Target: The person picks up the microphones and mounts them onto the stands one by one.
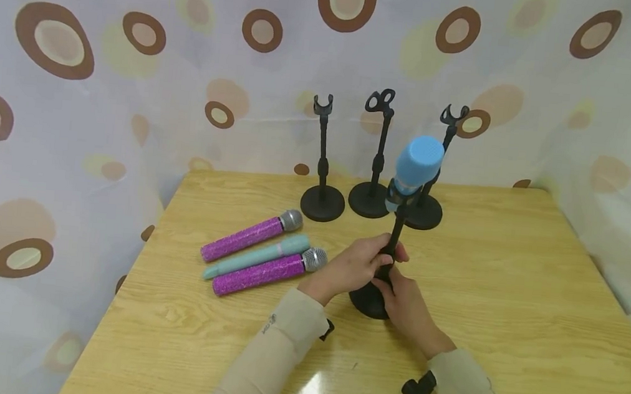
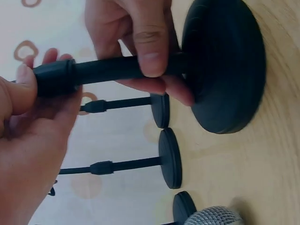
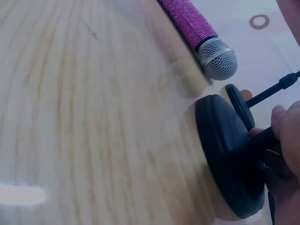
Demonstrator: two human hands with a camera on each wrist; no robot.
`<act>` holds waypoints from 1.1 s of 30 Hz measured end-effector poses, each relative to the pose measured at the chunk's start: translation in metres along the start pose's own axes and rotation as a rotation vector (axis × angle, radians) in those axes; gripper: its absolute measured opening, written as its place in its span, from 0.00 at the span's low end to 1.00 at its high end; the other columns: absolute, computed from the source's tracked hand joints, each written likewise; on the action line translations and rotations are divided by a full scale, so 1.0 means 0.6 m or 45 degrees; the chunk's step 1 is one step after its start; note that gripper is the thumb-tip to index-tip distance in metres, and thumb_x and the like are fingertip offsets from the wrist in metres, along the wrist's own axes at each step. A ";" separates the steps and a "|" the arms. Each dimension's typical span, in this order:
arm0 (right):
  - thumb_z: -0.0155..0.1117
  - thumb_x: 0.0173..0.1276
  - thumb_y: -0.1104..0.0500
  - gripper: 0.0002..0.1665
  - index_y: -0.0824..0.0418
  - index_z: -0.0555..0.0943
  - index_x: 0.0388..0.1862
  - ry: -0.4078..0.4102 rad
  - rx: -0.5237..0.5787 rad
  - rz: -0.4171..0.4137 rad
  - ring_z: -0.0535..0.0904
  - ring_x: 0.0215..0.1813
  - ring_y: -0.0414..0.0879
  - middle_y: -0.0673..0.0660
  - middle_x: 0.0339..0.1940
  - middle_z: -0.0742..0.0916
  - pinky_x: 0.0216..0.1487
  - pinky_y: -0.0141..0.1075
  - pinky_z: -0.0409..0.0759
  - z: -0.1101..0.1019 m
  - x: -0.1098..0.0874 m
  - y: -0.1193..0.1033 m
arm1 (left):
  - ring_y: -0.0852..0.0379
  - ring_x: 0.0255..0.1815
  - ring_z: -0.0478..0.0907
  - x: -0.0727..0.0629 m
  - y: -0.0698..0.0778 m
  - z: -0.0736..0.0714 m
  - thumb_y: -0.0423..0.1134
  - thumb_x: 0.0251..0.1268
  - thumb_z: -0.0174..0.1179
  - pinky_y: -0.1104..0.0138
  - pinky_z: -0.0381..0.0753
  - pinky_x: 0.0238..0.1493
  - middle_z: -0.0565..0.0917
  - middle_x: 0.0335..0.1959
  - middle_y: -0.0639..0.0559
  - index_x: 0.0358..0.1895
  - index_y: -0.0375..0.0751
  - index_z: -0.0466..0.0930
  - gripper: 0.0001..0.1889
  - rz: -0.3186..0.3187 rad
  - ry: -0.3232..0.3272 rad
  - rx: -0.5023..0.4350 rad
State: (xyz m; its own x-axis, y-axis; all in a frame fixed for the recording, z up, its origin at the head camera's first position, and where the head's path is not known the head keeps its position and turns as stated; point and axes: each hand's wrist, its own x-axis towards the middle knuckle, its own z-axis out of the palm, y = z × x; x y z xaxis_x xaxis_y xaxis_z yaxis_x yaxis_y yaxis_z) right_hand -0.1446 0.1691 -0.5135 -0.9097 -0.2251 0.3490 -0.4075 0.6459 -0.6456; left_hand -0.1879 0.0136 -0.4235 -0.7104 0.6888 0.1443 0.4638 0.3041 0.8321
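Note:
Both hands hold a black desktop microphone stand [image 1: 371,302], which carries a light-blue microphone [image 1: 420,159] in its top clip. My left hand [image 1: 353,264] grips the collar [image 2: 55,77] partway up the pole, thumb on one side and fingers on the other. Lower down, just above the round base [image 2: 227,65], my right hand [image 1: 409,308] pinches the pole between thumb and fingers. In the right wrist view, that base [image 3: 225,154] stands beside the right hand [image 3: 287,154]. The pole leans slightly to the right in the head view.
Behind stand three more black stands with bare clips: left [image 1: 322,204], middle [image 1: 369,200] and right [image 1: 423,214]. Left of the hands lie two purple glitter microphones [image 1: 244,238] with a pale teal microphone [image 1: 259,256] between them. A patterned curtain [image 1: 279,94] borders the wooden table [image 1: 512,270].

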 end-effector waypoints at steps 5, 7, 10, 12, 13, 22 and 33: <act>0.62 0.70 0.66 0.08 0.68 0.76 0.45 0.073 -0.070 -0.046 0.83 0.31 0.45 0.61 0.31 0.88 0.31 0.37 0.82 0.005 0.000 0.005 | 0.61 0.55 0.80 -0.001 -0.010 0.009 0.39 0.75 0.48 0.71 0.77 0.61 0.84 0.46 0.55 0.48 0.45 0.77 0.09 0.046 0.113 0.100; 0.62 0.70 0.66 0.07 0.68 0.76 0.44 0.076 -0.095 -0.044 0.80 0.29 0.42 0.60 0.28 0.87 0.29 0.35 0.79 0.006 0.000 0.005 | 0.62 0.53 0.81 -0.002 -0.011 0.014 0.39 0.76 0.48 0.72 0.78 0.59 0.84 0.45 0.55 0.47 0.46 0.77 0.08 0.048 0.160 0.122; 0.62 0.70 0.67 0.07 0.69 0.76 0.43 0.061 -0.115 -0.026 0.79 0.27 0.42 0.59 0.25 0.85 0.26 0.32 0.75 0.006 0.000 0.005 | 0.62 0.50 0.82 -0.004 -0.011 0.021 0.39 0.76 0.48 0.74 0.79 0.55 0.85 0.44 0.53 0.47 0.46 0.77 0.08 0.048 0.216 0.140; 0.62 0.70 0.67 0.07 0.70 0.76 0.43 0.049 -0.118 -0.006 0.77 0.25 0.42 0.59 0.23 0.84 0.24 0.31 0.73 0.005 0.000 0.003 | 0.63 0.48 0.82 -0.006 -0.010 0.024 0.40 0.75 0.49 0.75 0.80 0.53 0.85 0.43 0.53 0.46 0.46 0.77 0.07 0.048 0.247 0.144; 0.62 0.70 0.67 0.08 0.71 0.76 0.44 0.046 -0.116 0.003 0.77 0.25 0.42 0.59 0.23 0.83 0.24 0.31 0.72 0.005 -0.001 0.003 | 0.63 0.46 0.81 -0.006 -0.009 0.026 0.40 0.75 0.50 0.75 0.80 0.51 0.85 0.43 0.52 0.46 0.46 0.77 0.07 0.050 0.262 0.142; 0.59 0.71 0.69 0.11 0.74 0.74 0.50 0.032 -0.083 0.031 0.68 0.20 0.39 0.54 0.18 0.77 0.20 0.28 0.65 0.006 -0.005 0.003 | 0.64 0.43 0.80 -0.010 -0.006 0.035 0.39 0.75 0.52 0.76 0.79 0.49 0.83 0.43 0.55 0.48 0.45 0.76 0.06 0.099 0.347 0.117; 0.59 0.71 0.70 0.13 0.74 0.73 0.52 0.040 -0.079 0.038 0.70 0.20 0.39 0.55 0.19 0.80 0.20 0.28 0.65 0.010 -0.004 0.003 | 0.63 0.49 0.84 -0.012 -0.003 0.043 0.40 0.72 0.58 0.77 0.80 0.53 0.86 0.45 0.51 0.50 0.42 0.79 0.10 0.090 0.484 0.120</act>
State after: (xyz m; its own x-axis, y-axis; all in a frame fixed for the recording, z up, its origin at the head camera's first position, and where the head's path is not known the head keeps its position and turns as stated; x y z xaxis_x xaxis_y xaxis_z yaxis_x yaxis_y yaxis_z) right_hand -0.1436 0.1666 -0.5195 -0.9180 -0.1825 0.3521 -0.3735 0.6962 -0.6131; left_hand -0.1697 0.0250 -0.4399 -0.8120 0.4229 0.4023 0.5527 0.3355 0.7628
